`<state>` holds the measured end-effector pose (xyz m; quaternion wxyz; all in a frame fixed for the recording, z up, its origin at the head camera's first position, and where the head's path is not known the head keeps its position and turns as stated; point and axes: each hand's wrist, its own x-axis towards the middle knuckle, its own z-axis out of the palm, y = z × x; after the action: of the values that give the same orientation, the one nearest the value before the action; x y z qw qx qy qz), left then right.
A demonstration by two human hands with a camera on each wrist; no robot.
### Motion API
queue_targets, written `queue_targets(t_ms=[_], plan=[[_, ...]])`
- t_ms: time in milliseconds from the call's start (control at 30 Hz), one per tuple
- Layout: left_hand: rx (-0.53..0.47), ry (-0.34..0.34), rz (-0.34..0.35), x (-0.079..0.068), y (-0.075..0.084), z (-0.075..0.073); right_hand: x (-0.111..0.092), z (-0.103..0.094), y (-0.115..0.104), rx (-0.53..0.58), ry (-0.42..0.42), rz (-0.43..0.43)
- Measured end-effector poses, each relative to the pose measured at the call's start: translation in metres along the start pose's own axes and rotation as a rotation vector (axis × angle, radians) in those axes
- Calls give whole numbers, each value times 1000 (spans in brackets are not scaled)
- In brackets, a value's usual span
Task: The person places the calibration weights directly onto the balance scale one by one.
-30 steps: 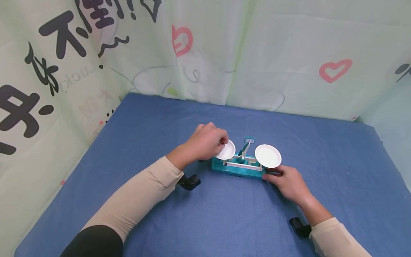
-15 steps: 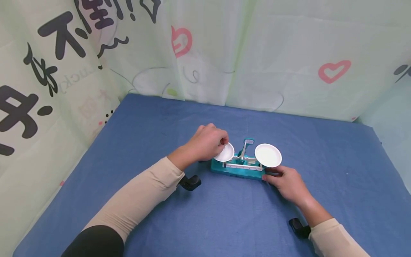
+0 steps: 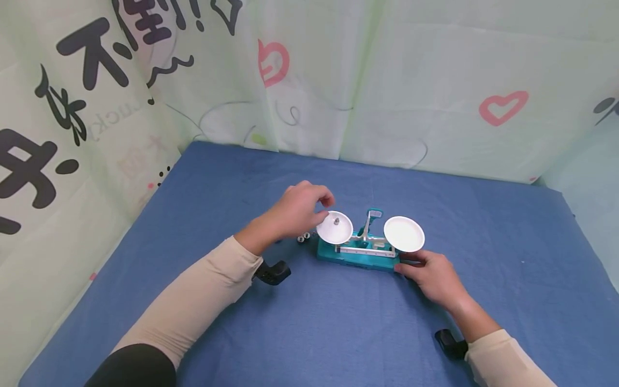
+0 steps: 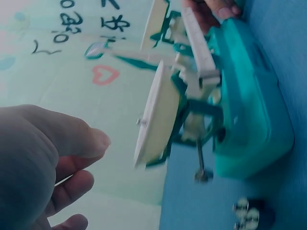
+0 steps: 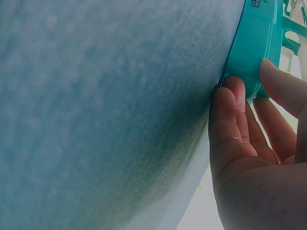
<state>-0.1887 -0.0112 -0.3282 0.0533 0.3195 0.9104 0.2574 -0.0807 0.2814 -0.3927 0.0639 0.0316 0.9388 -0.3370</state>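
A teal balance scale (image 3: 358, 261) with two white pans stands on the blue cloth. On its left pan (image 3: 333, 232) sits a small metal weight (image 3: 337, 221); the right pan (image 3: 404, 234) holds nothing visible. My left hand (image 3: 299, 209) hovers just left of the left pan, fingers loosely bent and nothing between them. In the left wrist view a gap separates its fingertips from the pan. My right hand (image 3: 435, 277) grips the right end of the scale's base (image 5: 252, 62), thumb on one side and fingers against the end and underside.
Several small metal weights (image 3: 303, 237) stand on the cloth left of the scale, partly behind the left wrist. A blue cloth (image 3: 338, 333) covers the table. A pale printed curtain (image 3: 411, 80) hangs behind it and on the left.
My left hand has let go of the small weight, leaving it on the left pan, and drawn back leftward. The left pan has shifted slightly left and the pointer has swung. The right hand stays put.
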Motion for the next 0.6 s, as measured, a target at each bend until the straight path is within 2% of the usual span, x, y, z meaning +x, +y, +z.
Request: queue_targets(t_ms=[200,400,600], plan=[[-62,33,-36,-7,-24,-5,0,0,0,0,-5,9],[-55,-53,-87,-14,-47,8,0,0,1,-9,-12,15],[-25,-113,-97,-22,-54,22,0,0,0,-7,-19,18]])
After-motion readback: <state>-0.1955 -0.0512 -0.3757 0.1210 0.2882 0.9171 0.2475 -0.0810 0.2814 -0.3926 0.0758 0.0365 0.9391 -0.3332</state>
